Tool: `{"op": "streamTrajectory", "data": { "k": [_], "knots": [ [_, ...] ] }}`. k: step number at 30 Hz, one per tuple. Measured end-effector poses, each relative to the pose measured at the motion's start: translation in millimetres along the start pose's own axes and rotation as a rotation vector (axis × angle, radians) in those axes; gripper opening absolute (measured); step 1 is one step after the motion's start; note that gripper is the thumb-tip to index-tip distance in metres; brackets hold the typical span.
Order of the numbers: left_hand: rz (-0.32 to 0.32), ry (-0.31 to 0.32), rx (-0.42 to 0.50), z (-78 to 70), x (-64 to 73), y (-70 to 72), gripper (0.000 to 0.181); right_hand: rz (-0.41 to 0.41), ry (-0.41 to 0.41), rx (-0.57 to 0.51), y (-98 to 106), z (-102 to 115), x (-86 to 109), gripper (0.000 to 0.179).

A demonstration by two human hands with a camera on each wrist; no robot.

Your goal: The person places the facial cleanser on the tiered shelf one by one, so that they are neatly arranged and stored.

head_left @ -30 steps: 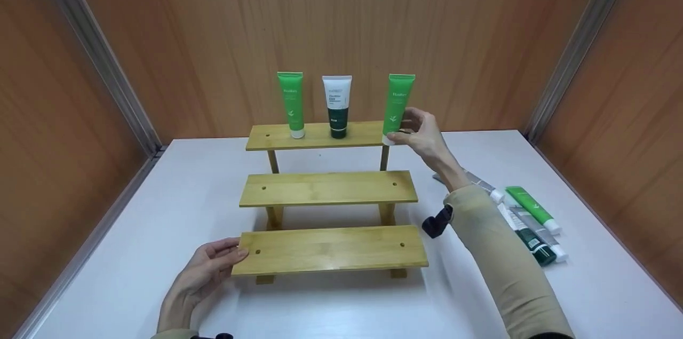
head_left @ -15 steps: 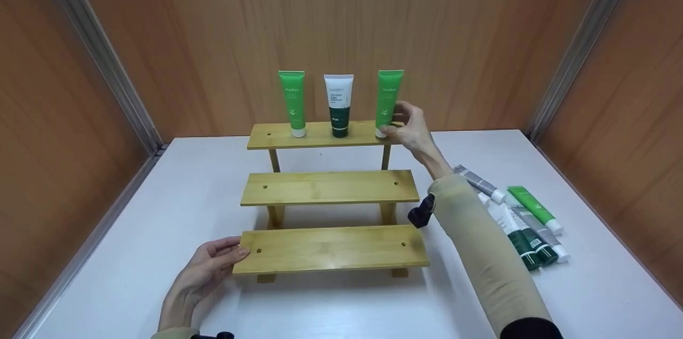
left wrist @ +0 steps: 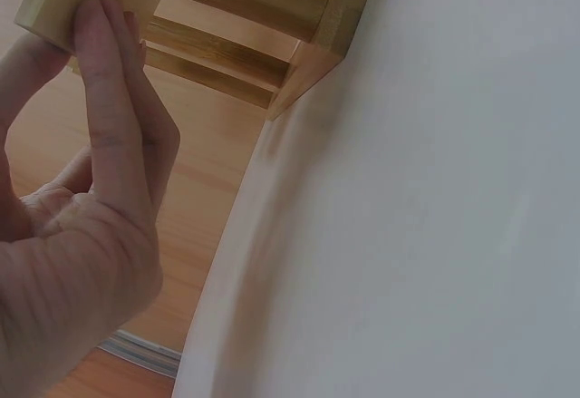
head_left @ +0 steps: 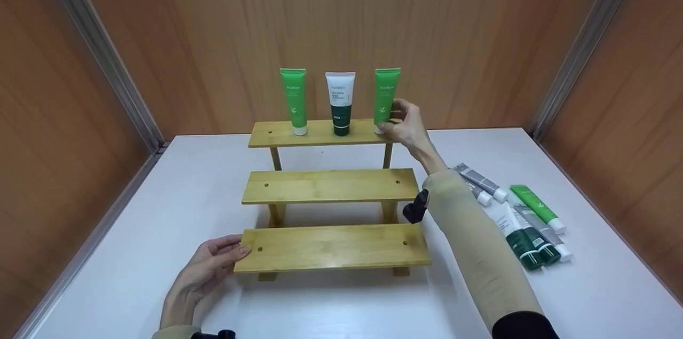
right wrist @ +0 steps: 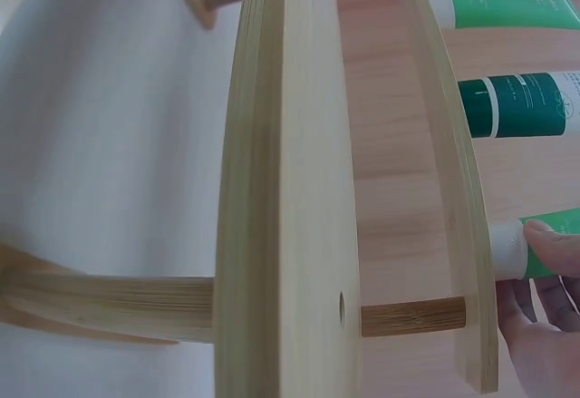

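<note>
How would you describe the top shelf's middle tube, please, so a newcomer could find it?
On the white table is a three-tier wooden stand; look at its top shelf. The middle tube there is white above and dark green below, unlike the left bright-green tube and the right bright-green tube held in the right hand.

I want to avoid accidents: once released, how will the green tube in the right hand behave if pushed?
The green tube would probably tip easily, being tall on a narrow cap. Its flattened end suggests a squeezable body. It might fall off the shallow shelf.
</note>
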State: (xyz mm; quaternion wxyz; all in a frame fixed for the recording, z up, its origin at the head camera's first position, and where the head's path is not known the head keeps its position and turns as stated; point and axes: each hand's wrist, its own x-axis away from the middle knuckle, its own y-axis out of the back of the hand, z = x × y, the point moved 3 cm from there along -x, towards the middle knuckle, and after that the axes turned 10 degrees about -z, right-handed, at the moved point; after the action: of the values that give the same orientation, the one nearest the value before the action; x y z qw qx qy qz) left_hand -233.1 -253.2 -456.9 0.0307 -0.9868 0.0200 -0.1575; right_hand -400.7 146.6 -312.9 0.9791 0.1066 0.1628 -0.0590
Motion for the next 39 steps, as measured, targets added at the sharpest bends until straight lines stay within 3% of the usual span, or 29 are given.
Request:
{"op": "streamTrajectory", "data": {
  "k": [14,24,28,33,39],
  "knots": [
    [-0.005,0.02,0.017,-0.9,-0.7,-2.0,0.058,-0.005,-0.034,0.004,0.4,-2.4,-2.8,0.048],
    [0.003,0.016,0.022,-1.1,-0.9,-4.3,0.056,-0.013,0.038,-0.022,8.5,-2.7,3.5,0.052],
    [0.004,0.011,0.007,-2.0,-0.8,-6.1,0.06,-0.073,0.088,-0.029,23.0,-7.5,14.8,0.052],
    [0.005,-0.003,-0.004,-3.6,-0.2,-6.4,0.064,-0.158,0.171,-0.017,55.0,-16.5,41.5,0.045],
    [-0.003,0.018,0.001,-2.8,-0.4,-4.0,0.059,-0.194,0.209,0.114,101.5,-47.7,74.8,0.037]
  ]
}}
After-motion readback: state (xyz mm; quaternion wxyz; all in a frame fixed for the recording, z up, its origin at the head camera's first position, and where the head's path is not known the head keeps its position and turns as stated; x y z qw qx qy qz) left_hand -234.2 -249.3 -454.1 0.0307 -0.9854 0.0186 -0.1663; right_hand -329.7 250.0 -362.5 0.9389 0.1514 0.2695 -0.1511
